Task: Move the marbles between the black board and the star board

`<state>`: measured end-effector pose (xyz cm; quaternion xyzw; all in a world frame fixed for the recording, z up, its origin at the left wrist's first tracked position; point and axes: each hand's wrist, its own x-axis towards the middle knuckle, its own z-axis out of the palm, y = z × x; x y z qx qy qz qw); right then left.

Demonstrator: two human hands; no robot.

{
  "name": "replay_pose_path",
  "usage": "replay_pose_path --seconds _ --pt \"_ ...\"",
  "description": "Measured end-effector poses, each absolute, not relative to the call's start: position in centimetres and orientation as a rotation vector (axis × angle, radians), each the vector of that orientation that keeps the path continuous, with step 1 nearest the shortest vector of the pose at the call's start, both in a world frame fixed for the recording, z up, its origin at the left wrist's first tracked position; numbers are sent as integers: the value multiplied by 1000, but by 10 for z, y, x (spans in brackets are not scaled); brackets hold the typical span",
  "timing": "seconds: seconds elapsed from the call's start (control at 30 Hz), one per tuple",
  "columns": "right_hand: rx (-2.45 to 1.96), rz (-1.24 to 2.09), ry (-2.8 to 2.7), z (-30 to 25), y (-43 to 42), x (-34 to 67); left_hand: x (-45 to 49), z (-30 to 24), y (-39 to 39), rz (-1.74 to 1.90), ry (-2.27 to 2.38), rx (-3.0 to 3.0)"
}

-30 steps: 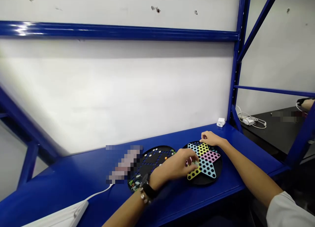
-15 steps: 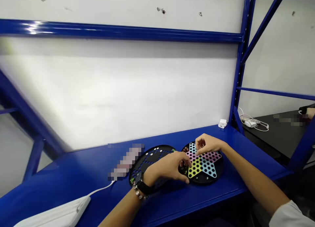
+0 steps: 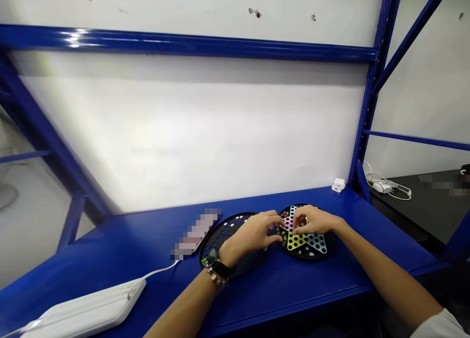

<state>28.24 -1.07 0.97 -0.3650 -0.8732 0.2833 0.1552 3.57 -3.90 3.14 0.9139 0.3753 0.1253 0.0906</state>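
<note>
A round black game board with a coloured star of holes (image 3: pixel 310 242) lies on the blue shelf (image 3: pixel 257 299). Beside it on the left lies a second black round board (image 3: pixel 224 230) with holes and small pegs. My left hand (image 3: pixel 253 235), with a watch and bracelet at the wrist, reaches across the second board to the star's left edge, fingers curled. My right hand (image 3: pixel 312 220) hovers over the star's middle, fingers bent in a pinch. What either hand holds is too small to make out.
A flat white device (image 3: pixel 88 311) with a white cable lies at the near left of the shelf. A small white adapter (image 3: pixel 338 185) sits at the back right by the blue upright. A black table (image 3: pixel 422 201) with white cables stands to the right.
My right hand moved from the star's far edge to its middle. My left hand shifted up beside it at the star's left side. The view turned left and the boards sit more central.
</note>
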Motion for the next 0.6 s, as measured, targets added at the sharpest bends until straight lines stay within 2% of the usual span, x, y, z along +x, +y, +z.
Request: replay_pose_path --seconds 0.1,0.17,0.4,0.6 --pt "-1270 520 -2453 7 -9 285 6 45 -27 547 1326 2619" --pt "-1379 462 -2499 4 -8 285 -18 52 -18 568 1500 2522" --pt "-1469 505 -2555 3 -6 287 -83 44 2 118 1637 2166" --pt "-1507 516 -2505 2 -7 287 -99 40 1 -59 1761 2043"
